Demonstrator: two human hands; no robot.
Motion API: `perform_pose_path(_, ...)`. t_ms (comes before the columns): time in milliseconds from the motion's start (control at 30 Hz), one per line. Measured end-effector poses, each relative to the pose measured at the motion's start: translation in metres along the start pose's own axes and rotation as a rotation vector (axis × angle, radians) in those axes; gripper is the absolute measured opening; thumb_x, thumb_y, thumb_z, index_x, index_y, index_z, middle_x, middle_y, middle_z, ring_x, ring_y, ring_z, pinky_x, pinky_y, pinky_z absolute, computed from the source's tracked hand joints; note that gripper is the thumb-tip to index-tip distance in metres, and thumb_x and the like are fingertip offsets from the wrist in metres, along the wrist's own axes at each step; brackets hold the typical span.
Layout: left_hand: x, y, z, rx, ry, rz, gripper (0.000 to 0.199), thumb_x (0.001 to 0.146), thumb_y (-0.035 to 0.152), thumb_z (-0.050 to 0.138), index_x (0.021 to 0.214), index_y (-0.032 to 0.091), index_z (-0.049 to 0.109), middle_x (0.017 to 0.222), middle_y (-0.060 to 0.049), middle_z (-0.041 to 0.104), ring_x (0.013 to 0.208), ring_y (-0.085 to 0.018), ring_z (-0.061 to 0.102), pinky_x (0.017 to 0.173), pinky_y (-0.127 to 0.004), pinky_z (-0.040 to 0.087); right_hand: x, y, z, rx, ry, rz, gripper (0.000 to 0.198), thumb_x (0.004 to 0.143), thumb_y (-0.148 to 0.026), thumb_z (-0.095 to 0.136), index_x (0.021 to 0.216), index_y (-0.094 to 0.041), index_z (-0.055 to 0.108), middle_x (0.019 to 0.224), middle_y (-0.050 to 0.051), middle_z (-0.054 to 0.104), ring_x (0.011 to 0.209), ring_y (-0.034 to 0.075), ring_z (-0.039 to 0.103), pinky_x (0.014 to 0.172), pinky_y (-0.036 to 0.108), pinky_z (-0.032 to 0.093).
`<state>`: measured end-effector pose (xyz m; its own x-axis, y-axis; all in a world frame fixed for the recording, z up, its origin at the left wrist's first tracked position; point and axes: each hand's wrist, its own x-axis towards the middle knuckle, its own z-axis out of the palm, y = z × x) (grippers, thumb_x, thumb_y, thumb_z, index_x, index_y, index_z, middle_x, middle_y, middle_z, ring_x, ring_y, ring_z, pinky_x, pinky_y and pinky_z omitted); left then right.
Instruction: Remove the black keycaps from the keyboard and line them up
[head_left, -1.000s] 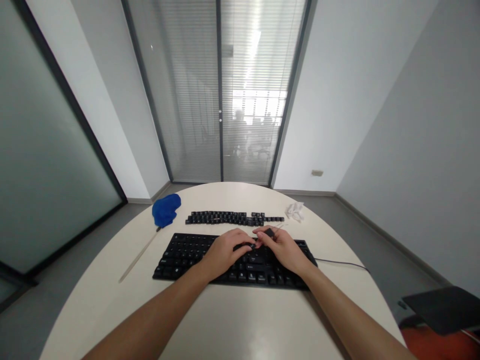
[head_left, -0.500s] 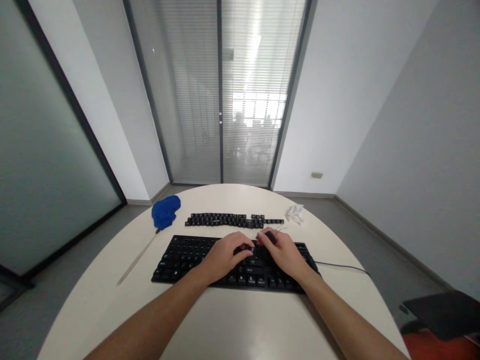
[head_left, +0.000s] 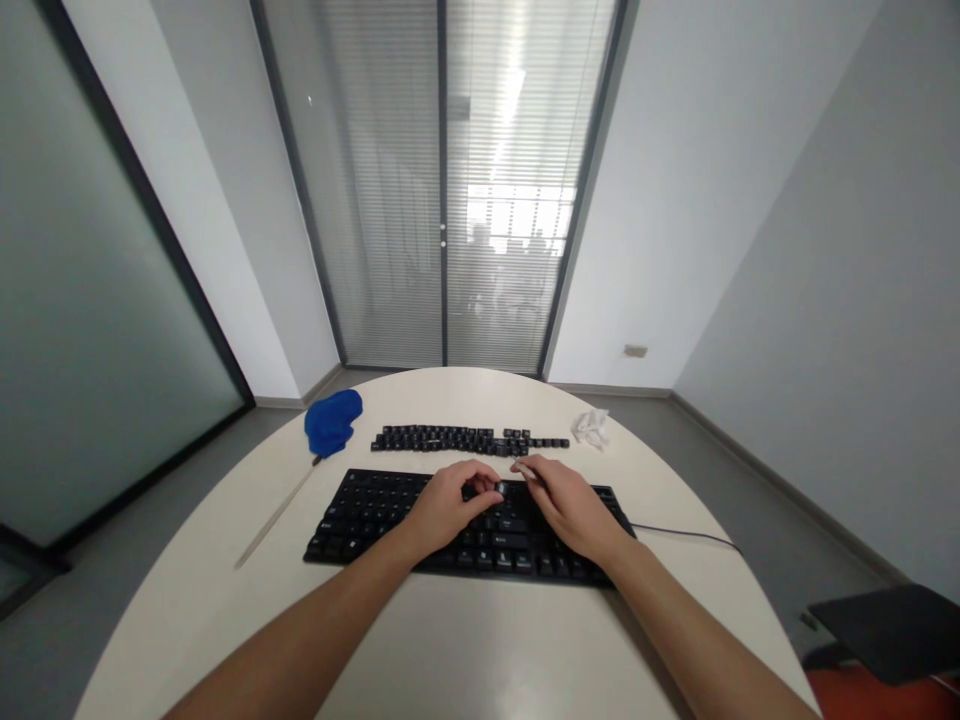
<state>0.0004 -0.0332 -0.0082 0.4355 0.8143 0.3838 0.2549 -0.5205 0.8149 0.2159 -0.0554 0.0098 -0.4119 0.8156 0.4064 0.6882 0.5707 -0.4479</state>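
A black keyboard [head_left: 375, 510] lies across the table in front of me. Over its right-of-middle part is my left hand [head_left: 454, 500], thumb and fingers pinched on a small black keycap [head_left: 500, 488]. My right hand [head_left: 566, 505] rests over the right part of the keyboard, its fingers curled and pointing towards the left hand. Something slim seems to be in those fingers, but I cannot make out what. Beyond the keyboard, loose black keycaps [head_left: 435, 438] lie in rows on the table.
A blue cloth [head_left: 332, 422] lies at the far left, beside a thin wooden stick with a dark tip [head_left: 277, 512]. Crumpled white tissue [head_left: 591, 428] sits at the far right. The keyboard's cable [head_left: 686, 532] runs off right over the round table [head_left: 480, 640]. A dark chair [head_left: 892, 625] stands at the lower right.
My left fingers have drawn slightly back from the right hand, and the keycap now shows in them. The right hand has turned flatter, covering the dark thing seen by its fingers before.
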Motion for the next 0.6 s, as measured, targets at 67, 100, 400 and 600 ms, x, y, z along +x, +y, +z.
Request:
perform_pose_path(67, 0.001, -0.001, 0.000, -0.016, 0.009, 0.002, 0.015, 0.082, 0.023, 0.070, 0.095, 0.017, 0.067, 0.085, -0.002, 0.069, 0.079, -0.017, 0.062, 0.078, -0.029, 0.049, 0.001, -0.002, 0.000, -0.005, -0.029, 0.017, 0.023, 0.099, -0.025, 0.042, 0.114, -0.021, 0.058, 0.103, 0.008, 0.070, 0.093, 0.024, 0.064, 0.082, 0.035, 0.047)
perform_pose_path(100, 0.001, -0.001, 0.000, -0.026, 0.012, 0.001, 0.015, 0.082, 0.023, 0.070, 0.095, 0.017, 0.067, 0.085, -0.002, 0.069, 0.079, -0.016, 0.062, 0.078, -0.029, 0.050, 0.001, -0.004, -0.001, -0.001, -0.042, 0.019, 0.021, 0.098, -0.028, 0.045, 0.111, -0.022, 0.060, 0.099, 0.007, 0.071, 0.090, 0.023, 0.064, 0.080, 0.034, 0.047)
perform_pose_path(400, 0.000, 0.001, -0.001, -0.066, -0.009, -0.012, 0.017, 0.080, 0.023, 0.073, 0.094, 0.016, 0.067, 0.084, -0.002, 0.069, 0.079, -0.016, 0.063, 0.078, -0.029, 0.051, 0.001, -0.009, -0.002, 0.020, -0.061, 0.013, 0.018, 0.092, -0.034, 0.058, 0.102, -0.024, 0.069, 0.096, 0.006, 0.074, 0.089, 0.023, 0.065, 0.083, 0.033, 0.046)
perform_pose_path(600, -0.002, -0.001, 0.002, 0.107, -0.019, 0.016, 0.024, 0.082, 0.022, 0.070, 0.104, 0.018, 0.062, 0.098, -0.004, 0.068, 0.092, -0.019, 0.063, 0.087, -0.034, 0.050, 0.004, 0.008, -0.008, -0.098, -0.023, 0.128, 0.028, 0.091, -0.041, 0.057, 0.108, -0.022, 0.070, 0.081, 0.005, 0.072, 0.077, 0.023, 0.064, 0.073, 0.030, 0.045)
